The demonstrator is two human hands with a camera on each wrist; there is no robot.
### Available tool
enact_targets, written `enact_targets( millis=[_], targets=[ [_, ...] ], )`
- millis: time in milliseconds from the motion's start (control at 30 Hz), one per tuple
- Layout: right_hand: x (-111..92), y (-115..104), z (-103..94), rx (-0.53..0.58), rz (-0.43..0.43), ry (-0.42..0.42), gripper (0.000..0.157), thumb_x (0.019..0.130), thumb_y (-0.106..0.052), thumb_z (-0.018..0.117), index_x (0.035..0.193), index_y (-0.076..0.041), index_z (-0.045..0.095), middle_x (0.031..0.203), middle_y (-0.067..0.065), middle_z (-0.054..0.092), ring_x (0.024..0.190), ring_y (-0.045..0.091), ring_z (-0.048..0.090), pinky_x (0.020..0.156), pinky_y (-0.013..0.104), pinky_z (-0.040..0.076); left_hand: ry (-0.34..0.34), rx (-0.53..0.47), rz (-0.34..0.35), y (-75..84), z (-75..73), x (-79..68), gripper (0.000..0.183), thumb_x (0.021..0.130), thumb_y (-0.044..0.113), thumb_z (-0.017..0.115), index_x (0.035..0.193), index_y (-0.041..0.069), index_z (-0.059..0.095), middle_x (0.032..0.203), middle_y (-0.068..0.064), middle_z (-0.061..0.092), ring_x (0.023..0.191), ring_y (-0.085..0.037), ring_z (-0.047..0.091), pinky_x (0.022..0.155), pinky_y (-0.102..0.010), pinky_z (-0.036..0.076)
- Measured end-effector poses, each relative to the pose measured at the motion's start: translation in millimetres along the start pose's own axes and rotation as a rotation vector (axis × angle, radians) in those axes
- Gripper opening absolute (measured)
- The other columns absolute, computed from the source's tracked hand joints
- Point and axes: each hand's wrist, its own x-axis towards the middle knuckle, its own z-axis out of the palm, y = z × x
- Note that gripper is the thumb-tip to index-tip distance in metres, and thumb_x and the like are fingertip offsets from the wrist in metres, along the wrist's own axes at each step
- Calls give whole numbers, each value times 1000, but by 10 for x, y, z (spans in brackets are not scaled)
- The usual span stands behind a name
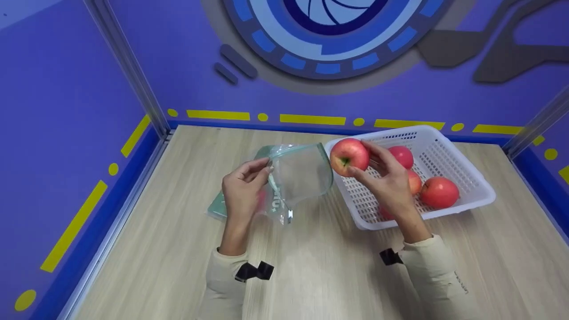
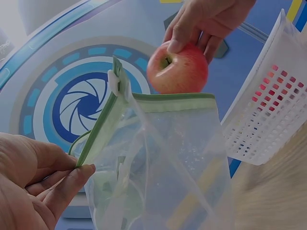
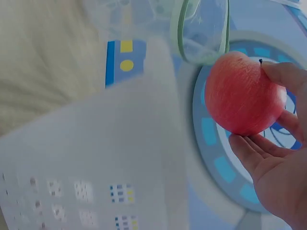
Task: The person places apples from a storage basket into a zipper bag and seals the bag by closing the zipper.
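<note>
My left hand (image 1: 243, 189) pinches the green rim of a clear zip bag (image 1: 302, 173) between thumb and fingers. In the left wrist view the bag's mouth (image 2: 175, 103) gapes, and a white slider (image 2: 113, 82) sits at its corner. My right hand (image 1: 386, 182) holds a red apple (image 1: 349, 157) by thumb and fingers, above the near-left rim of a white basket (image 1: 471, 178). The apple is beside the bag's mouth, outside it; whether they touch I cannot tell. The right wrist view shows the apple (image 3: 244, 93) gripped from one side.
Several more apples (image 1: 439, 192) lie in the perforated basket. Under the held bag, other green-edged clear packaging (image 1: 218, 206) lies on the wooden table (image 1: 306, 275), with something pinkish beneath my left hand. Blue printed walls (image 1: 186, 80) enclose the back and sides.
</note>
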Motion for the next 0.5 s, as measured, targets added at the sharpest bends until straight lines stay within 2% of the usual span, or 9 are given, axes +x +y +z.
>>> enact_targets(
  millis=[267,500],
  targets=[
    [-86,-53,152,11,-63,-19,69,87,-4,89,149,-7,60,144,5,62,125,22,65,108,28,52,2,-5,4,8,3,2,18,96,-2,77,114,-3,79,108,-17,77,98,-29,78,84,-30,63],
    [-139,-58,304,-25,-112,-49,68,85,-4,90,148,-5,62,144,6,64,125,19,65,107,27,51,0,-7,-3,9,-3,-8,18,95,-2,77,113,-2,79,108,-16,77,99,-28,78,84,-31,63]
  ],
)
